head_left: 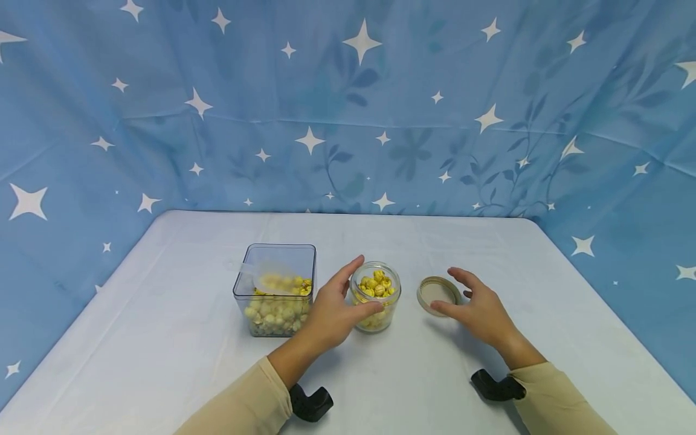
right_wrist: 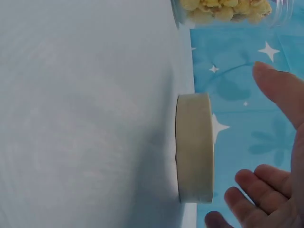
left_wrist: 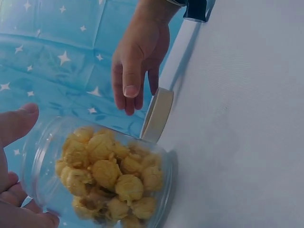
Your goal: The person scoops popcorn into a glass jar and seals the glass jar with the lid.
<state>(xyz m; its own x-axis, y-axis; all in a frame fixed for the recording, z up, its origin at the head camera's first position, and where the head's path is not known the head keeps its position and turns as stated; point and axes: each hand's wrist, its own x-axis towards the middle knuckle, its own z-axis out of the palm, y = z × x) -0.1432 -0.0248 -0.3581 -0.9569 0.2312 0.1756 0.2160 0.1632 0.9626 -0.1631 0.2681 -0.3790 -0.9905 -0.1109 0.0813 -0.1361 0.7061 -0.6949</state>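
Note:
A clear glass jar [head_left: 375,297] stands upright and lidless on the table, with yellow popcorn [left_wrist: 104,166] inside. My left hand [head_left: 334,308] is spread beside its mouth, thumb in front and fingers at the left and back. In the left wrist view the thumb [left_wrist: 19,124] shows a gap from the glass. To the right lies a round beige lid [head_left: 438,295], its hollow side up. Over the lid's right edge hovers my right hand [head_left: 484,311], thumb and fingers parted with nothing between them; the right wrist view shows them above the lid [right_wrist: 194,148].
Left of the jar is a square clear container [head_left: 274,296], partly filled with popcorn, with a translucent scoop [head_left: 266,279] in it. A white cloth covers the table [head_left: 163,338]. Behind hangs a blue curtain [head_left: 261,109] with white stars.

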